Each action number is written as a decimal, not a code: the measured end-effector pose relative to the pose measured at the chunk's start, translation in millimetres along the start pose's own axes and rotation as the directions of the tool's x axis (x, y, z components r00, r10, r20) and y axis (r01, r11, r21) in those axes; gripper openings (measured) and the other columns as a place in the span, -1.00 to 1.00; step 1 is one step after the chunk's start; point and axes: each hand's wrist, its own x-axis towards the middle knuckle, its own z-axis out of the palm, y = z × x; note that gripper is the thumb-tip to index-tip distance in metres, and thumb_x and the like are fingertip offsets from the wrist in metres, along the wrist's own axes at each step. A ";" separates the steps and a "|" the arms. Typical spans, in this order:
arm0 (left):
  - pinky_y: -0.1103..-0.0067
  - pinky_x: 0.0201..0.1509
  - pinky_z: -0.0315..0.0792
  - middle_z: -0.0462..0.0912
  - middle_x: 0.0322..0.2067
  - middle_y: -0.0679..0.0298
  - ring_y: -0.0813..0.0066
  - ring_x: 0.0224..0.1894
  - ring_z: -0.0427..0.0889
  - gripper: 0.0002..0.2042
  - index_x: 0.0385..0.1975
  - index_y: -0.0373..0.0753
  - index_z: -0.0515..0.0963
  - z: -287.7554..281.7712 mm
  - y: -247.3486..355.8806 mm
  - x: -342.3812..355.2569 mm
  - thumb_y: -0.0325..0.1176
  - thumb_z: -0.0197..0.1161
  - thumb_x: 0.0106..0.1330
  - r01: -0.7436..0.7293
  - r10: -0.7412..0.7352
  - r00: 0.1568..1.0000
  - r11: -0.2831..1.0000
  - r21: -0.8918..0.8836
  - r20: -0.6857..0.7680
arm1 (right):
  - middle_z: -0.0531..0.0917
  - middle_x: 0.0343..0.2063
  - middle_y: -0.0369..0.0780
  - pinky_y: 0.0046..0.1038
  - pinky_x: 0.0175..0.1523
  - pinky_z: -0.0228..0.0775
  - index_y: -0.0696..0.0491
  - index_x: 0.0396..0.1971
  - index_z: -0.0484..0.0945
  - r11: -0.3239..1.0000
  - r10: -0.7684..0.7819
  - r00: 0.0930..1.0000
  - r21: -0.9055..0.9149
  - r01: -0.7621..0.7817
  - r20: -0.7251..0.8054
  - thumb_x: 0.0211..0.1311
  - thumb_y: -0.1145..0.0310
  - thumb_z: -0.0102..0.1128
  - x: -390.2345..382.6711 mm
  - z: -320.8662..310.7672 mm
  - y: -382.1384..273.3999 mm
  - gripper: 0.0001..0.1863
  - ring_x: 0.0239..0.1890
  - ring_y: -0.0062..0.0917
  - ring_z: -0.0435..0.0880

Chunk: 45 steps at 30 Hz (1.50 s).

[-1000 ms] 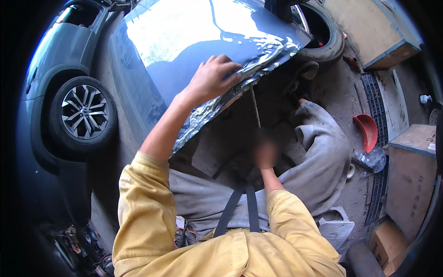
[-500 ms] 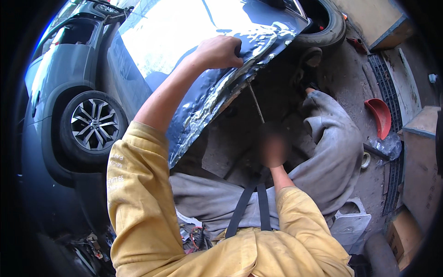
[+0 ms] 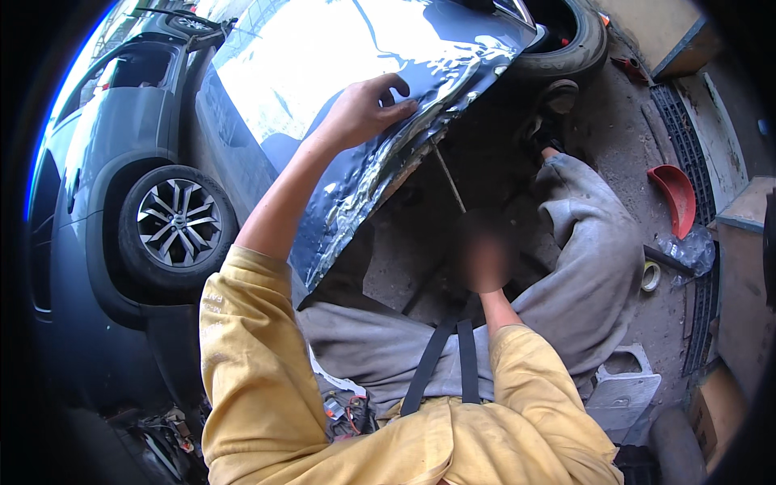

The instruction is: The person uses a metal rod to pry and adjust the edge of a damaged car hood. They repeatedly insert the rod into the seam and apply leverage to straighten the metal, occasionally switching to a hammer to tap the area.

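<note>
In head view, holds left hand (image 3: 368, 109) loosely curled, seemingly grasping nothing, over dark crumpled panel (image 3: 319, 69), perhaps for steadying it; cannot tell grip of blurred right hand (image 3: 487, 265), near lower end of thin rod (image 3: 449, 179) reaching panel's edge, likely for leverage.

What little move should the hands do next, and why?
Perhaps the left hand should press gently on the crumpled panel edge to steady it: that hand is curled close by, and a thin rod runs from the edge toward the blurred right hand.
</note>
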 end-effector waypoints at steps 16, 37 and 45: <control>0.26 -0.07 0.47 0.62 -0.28 -0.07 -0.10 -0.17 0.59 -0.86 -0.26 -0.36 0.57 3.5 -10.1 -64.1 -0.45 0.24 0.25 -0.003 0.010 0.995 0.998 0.070 -0.102 | 0.64 0.01 -0.12 -0.28 0.20 0.44 0.05 0.07 0.58 0.998 -0.042 0.998 -0.045 0.040 -0.038 0.32 0.22 0.15 -5.4 11.9 8.6 -0.62 0.06 -0.26 0.62; 0.13 0.48 0.12 0.39 0.33 0.15 0.14 0.42 0.29 -0.27 0.28 -0.24 0.40 77.2 5.6 -130.2 -0.67 0.25 -0.06 -0.048 0.089 0.870 0.994 0.096 -0.486 | 0.57 -0.48 -0.11 -0.27 -0.35 0.45 0.09 -0.22 0.59 0.946 -0.073 0.933 0.273 0.177 -0.353 0.26 0.47 0.14 -14.0 -2.4 -58.7 -0.87 -0.42 -0.21 0.61; 0.05 0.47 0.08 0.39 0.34 0.13 0.12 0.44 0.26 -0.26 0.30 -0.26 0.38 72.3 11.1 -126.6 -0.72 0.15 -0.06 -0.063 0.102 0.881 0.993 0.099 -0.462 | 0.64 -0.42 0.00 -0.25 -0.33 0.48 0.20 0.03 0.57 0.964 -0.244 0.918 0.028 0.266 -0.311 0.16 0.56 0.14 -5.5 2.8 -41.4 -0.62 -0.39 -0.17 0.66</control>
